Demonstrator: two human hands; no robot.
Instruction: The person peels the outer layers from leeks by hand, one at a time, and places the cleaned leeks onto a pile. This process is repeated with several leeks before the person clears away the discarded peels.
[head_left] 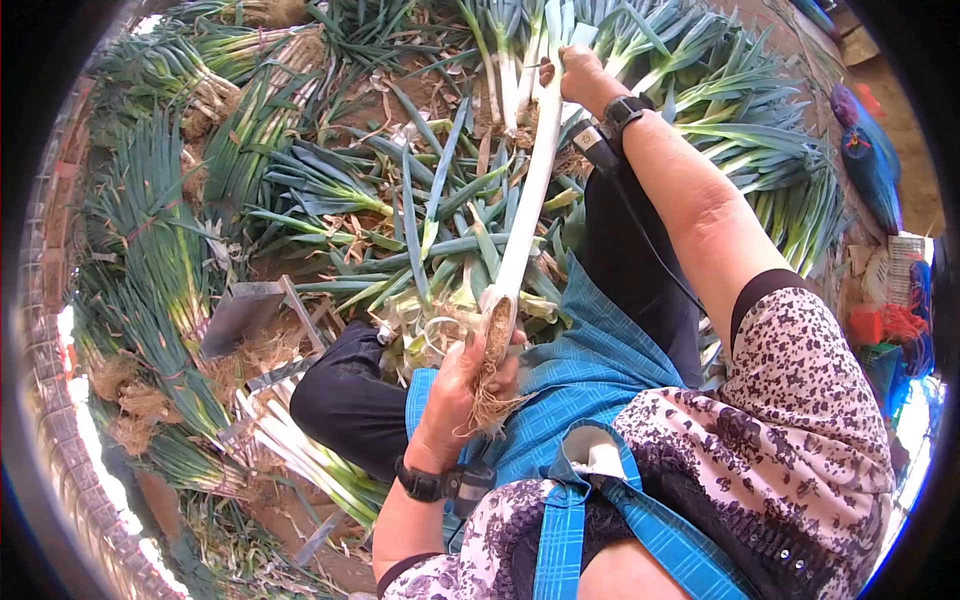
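Note:
A long leek (533, 195) stretches across the middle of the view, its white shaft slanting up and away from my lap. My left hand (462, 388) is closed around the root end, where brown roots (490, 400) hang over the fingers. Farther out, my right hand (582, 78) grips the same leek near its green top. Cut green leaves and pale peelings (420, 330) lie in a heap just beyond my left hand. Close to my right hand stand several white-stemmed leeks (508, 85) with roots toward me.
Bundles of green-topped leeks (150, 215) cover the ground on the left, and more leeks (775, 160) line the right. A grey metal piece on a frame (243, 318) stands beside my knee. Loose white-stemmed leeks (310, 450) lie by my left leg. Colourful bags (868, 160) rest at the far right.

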